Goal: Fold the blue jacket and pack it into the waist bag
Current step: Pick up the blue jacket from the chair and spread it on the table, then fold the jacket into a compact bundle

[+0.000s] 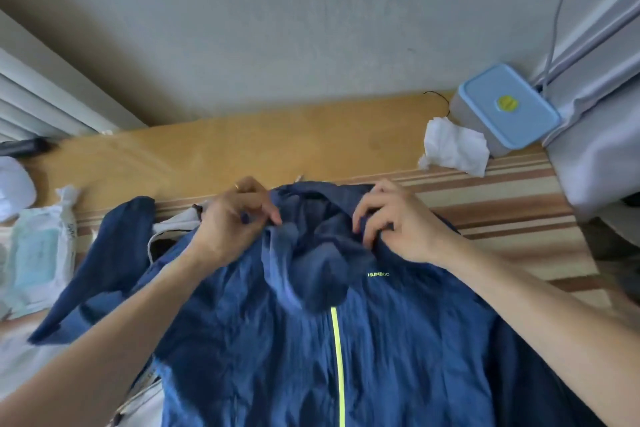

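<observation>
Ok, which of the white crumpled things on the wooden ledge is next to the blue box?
The crumpled tissue at the right end, right beside the blue-lidded box. The other white twisted piece lies far left, by the wipes pack.

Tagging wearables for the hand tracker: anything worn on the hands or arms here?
Both forearms are bare, with no sleeves, gloves or watch visible. The left hand has a thin gold-coloured ring on one finger. The right hand shows nothing worn.

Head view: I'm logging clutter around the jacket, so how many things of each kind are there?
Jackets: 1
Lidded boxes: 1
Crumpled tissues: 1
Wipe packs: 1
Total: 4
</observation>
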